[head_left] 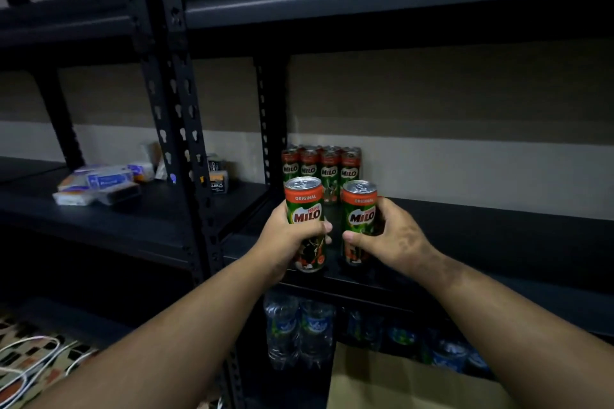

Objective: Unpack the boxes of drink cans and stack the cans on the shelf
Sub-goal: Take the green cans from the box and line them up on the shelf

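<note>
A cluster of cans (320, 166) is already stacked at the shelf's (498, 232) back-left corner. Two more are gripped, one by the left hand (285, 236), one by the right hand (395, 239), near the front edge; the box (398, 382) contents cannot be seen.

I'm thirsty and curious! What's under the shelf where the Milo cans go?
Under the shelf stand clear water bottles with blue labels. A cardboard box and the arms cover the space lower down, so the rest there is hidden.

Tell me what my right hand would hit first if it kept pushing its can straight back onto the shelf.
Probably the Milo cans at the back: the right hand holds its can just in front of that group's right end. Depth is unclear, so it might slip past.
</note>
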